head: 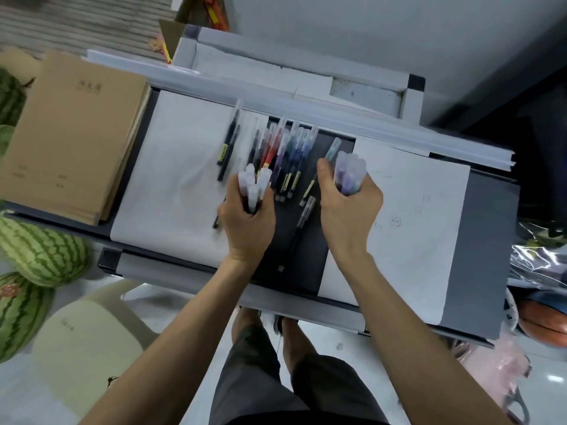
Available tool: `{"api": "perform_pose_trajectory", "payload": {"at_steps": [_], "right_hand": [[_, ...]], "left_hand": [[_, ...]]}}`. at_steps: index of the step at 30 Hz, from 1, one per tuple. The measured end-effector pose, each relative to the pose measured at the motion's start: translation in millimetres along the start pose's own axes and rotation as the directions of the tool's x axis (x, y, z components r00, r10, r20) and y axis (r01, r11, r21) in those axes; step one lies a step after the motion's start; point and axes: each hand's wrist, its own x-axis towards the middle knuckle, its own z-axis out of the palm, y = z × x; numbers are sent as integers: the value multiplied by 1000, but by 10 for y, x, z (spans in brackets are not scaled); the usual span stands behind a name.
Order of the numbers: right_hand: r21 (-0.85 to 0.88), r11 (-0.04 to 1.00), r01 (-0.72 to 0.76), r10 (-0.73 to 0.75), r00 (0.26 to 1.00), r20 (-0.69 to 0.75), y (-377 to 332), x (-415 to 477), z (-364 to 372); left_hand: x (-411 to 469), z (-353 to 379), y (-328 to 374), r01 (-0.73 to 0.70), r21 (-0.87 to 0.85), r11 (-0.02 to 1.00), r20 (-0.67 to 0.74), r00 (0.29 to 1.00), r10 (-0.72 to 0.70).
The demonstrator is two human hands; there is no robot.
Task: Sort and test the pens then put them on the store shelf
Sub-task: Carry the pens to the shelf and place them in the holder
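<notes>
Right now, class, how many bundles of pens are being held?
2: the left bundle in the left hand, the right bundle in the right hand. None looks hidden.

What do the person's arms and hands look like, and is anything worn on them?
Both arms are bare as far as the picture shows them: no sleeve appears on the left forearm or the right forearm. The left hand and right hand are ungloved. No watch, bracelet or ring is visible on either wrist or hand.

Bare forearms point(190, 317), dark grey knee-length shorts point(260, 378), dark shoe point(277, 325)
</notes>
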Motion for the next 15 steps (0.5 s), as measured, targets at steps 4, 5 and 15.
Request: {"api": "perform_pose_trajectory", "payload": {"at_steps": [4, 5, 15], "right_hand": [[-445, 889, -108, 258, 921, 292, 33, 10, -194], [-508, 856, -98, 297, 897, 327, 38, -3, -215], [-639, 765, -87, 423, 815, 397, -42, -141, -157]], "left_hand": [[184, -196, 169, 43, 117, 992, 84, 995, -53], [237, -263, 184, 72, 187, 980, 127, 987, -97], [427, -709, 21, 201, 655, 728, 298, 817, -493]]}}
